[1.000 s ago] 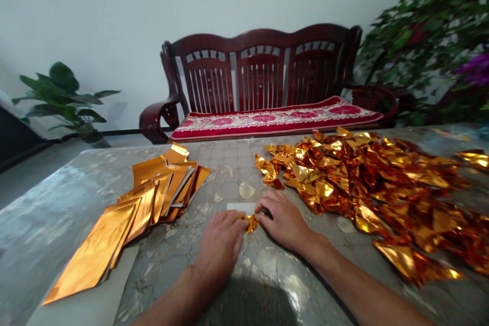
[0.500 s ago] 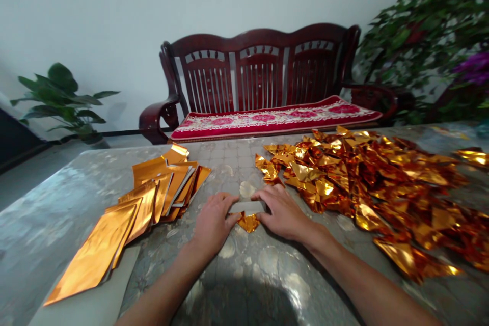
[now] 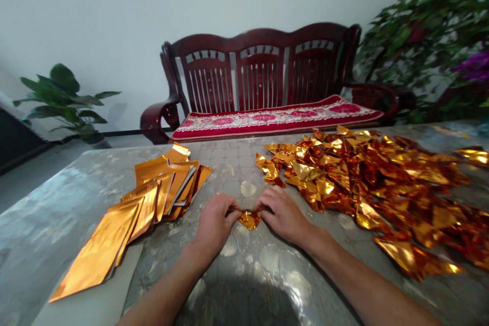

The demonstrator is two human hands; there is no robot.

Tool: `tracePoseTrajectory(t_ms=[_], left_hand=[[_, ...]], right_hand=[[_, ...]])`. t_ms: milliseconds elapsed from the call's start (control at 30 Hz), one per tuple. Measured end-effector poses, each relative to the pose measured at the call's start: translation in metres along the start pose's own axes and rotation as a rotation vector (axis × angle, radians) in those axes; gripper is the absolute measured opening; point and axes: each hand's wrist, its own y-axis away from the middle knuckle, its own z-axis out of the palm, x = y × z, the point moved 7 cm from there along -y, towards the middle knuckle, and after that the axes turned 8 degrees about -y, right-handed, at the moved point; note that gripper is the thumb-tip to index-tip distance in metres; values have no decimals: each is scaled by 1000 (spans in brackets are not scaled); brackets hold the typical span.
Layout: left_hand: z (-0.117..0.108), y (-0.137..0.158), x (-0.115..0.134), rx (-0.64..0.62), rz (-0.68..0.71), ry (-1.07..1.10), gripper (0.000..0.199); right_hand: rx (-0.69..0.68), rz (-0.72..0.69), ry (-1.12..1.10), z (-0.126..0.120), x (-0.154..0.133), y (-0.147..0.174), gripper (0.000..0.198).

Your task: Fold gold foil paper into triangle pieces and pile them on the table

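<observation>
Two hands pinched a small gold foil piece [image 3: 250,220] between them, low over the counter [image 3: 69,198].
From where I stood, the left hand [image 3: 216,218] had its thumb and fingers drawn narrow on the foil's left end, and the right hand [image 3: 281,213] gripped the right end the same way, the shiny middle showing in the gap between them. Off to the person's left lay a slanting spread of flat gold sheets [image 3: 103,244], overlapping one another, the nearest ones partly over a pale sheet [image 3: 95,285]. To the right sprawled a big heap of folded foil pieces [image 3: 344,168], well apart from the gold sheets. Beyond the counter stood a dark red wooden bench [image 3: 260,79] with a flowered red mat [image 3: 263,118] along its seat.
</observation>
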Motion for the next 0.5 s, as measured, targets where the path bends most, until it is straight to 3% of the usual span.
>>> tracePoseTrajectory(t_ms=[267, 500], left_hand=[[0, 12, 19, 8, 295, -411, 21], [2, 19, 27, -76, 350, -510, 14]], right_hand=[[-5, -94, 68, -1, -6, 4, 11], [-54, -162, 167, -2, -12, 7, 12]])
